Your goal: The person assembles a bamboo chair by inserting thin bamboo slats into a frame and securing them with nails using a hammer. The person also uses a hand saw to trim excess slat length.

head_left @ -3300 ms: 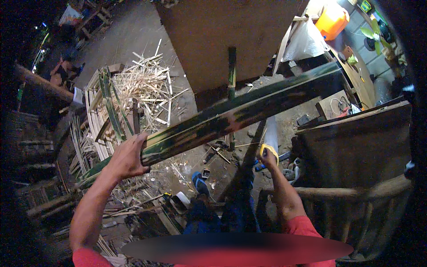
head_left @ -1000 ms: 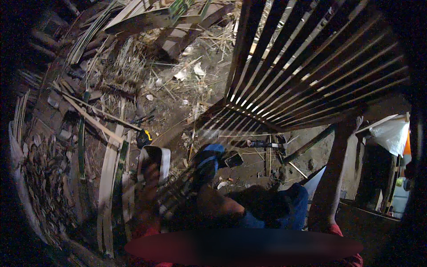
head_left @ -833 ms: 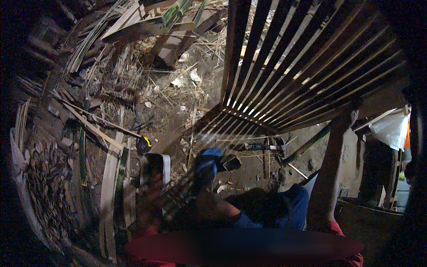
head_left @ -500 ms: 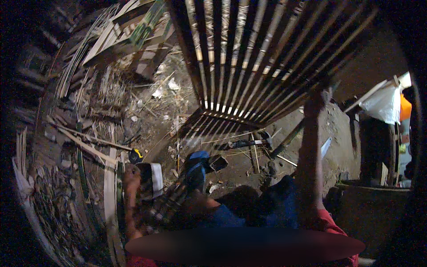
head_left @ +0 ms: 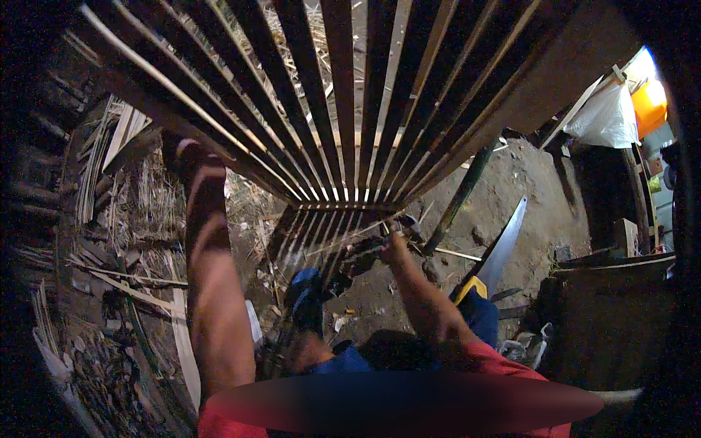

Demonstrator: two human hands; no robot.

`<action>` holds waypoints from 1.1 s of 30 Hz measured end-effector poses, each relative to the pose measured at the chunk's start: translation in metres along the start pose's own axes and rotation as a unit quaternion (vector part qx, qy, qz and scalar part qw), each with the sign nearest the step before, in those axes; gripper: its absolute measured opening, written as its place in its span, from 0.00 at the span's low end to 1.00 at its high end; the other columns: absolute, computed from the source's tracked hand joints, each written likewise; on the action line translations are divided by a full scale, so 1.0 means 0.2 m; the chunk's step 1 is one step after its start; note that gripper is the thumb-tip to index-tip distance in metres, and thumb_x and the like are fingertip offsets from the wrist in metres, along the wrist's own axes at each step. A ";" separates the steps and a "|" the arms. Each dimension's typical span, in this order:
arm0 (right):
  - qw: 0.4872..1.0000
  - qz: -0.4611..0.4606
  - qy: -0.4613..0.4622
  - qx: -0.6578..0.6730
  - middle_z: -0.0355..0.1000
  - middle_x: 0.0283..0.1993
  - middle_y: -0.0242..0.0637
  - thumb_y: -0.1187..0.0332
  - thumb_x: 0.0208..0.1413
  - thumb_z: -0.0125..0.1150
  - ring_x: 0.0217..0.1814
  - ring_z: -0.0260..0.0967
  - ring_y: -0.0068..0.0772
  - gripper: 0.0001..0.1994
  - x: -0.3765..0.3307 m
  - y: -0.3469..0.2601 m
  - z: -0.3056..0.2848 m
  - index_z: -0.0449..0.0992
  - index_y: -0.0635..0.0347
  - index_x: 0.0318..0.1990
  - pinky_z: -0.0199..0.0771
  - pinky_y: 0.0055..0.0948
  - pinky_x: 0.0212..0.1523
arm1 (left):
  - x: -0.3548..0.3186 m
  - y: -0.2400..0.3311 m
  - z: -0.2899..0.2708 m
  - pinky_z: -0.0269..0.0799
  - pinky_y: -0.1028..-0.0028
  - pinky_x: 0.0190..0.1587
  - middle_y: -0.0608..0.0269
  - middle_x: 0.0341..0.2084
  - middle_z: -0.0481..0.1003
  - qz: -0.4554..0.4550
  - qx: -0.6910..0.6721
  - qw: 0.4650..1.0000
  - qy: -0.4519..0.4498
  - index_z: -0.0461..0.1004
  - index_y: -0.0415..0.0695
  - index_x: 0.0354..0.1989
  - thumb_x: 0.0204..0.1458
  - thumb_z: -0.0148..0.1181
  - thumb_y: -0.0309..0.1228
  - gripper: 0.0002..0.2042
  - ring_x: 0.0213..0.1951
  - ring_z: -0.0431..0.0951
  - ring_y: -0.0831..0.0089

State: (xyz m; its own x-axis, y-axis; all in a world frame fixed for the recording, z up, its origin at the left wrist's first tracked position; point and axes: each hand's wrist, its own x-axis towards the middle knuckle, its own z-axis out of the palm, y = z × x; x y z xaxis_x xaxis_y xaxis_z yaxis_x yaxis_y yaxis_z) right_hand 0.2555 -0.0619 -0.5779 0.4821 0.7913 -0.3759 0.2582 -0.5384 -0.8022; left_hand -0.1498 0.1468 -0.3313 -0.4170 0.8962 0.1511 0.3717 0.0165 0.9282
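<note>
Two hands are gripping a split bamboo panel (head_left: 350, 124) fanning overhead — the left hand (head_left: 179, 150) is reaching up to its left slats, the right hand (head_left: 391, 244) is closing on its narrow bound end — while a handsaw (head_left: 500, 252) is lying on the dirt floor (head_left: 526, 190) nearby.

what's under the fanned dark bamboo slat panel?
Under the fanned dark bamboo slat panel: dirt floor striped with its shadow, pale straw litter, a green pole. The slats cover most ground beneath; the left hand reaches its edge, the grip unclear.
</note>
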 end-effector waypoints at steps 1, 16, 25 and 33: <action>0.997 0.005 -0.047 -0.055 0.71 0.48 0.37 0.40 0.59 0.56 0.52 0.67 0.33 0.31 0.02 0.13 0.09 0.70 0.61 0.54 0.65 0.41 0.52 | 0.00 -0.01 0.00 0.74 0.61 0.45 0.54 0.44 0.76 0.000 -0.004 1.000 0.004 0.73 0.45 0.51 0.56 0.61 0.47 0.21 0.47 0.76 0.57; 0.990 -0.003 -0.134 -0.050 0.70 0.33 0.38 0.56 0.58 0.59 0.34 0.69 0.30 0.19 0.11 0.30 -0.01 0.71 0.61 0.49 0.68 0.39 0.34 | 0.04 0.08 0.04 0.75 0.63 0.43 0.58 0.44 0.76 0.008 -0.046 0.999 0.017 0.73 0.47 0.51 0.57 0.61 0.47 0.21 0.45 0.76 0.61; 0.943 -0.051 0.297 0.139 0.70 0.25 0.33 0.64 0.59 0.56 0.21 0.66 0.32 0.12 0.46 0.42 -0.85 0.72 0.58 0.47 0.65 0.34 0.22 | 0.10 0.18 0.07 0.75 0.64 0.42 0.60 0.43 0.76 0.014 -0.077 0.997 0.017 0.73 0.48 0.51 0.57 0.61 0.48 0.21 0.45 0.76 0.63; 0.970 -0.093 0.167 0.153 0.73 0.34 0.30 0.64 0.61 0.57 0.33 0.70 0.29 0.14 0.87 0.36 -1.04 0.73 0.59 0.52 0.70 0.32 0.31 | 0.02 0.28 0.01 0.75 0.65 0.42 0.62 0.43 0.76 0.035 -0.136 0.990 -0.002 0.73 0.48 0.51 0.57 0.60 0.48 0.20 0.44 0.76 0.65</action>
State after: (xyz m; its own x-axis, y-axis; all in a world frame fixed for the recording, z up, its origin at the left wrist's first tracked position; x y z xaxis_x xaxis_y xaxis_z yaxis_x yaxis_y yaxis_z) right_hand 0.5317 -0.0231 -0.6049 0.7083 0.7011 -0.0821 0.1308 -0.2446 -0.9608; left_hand -0.1279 0.1523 -0.2792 -0.3951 0.8927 0.2166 0.1628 -0.1640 0.9729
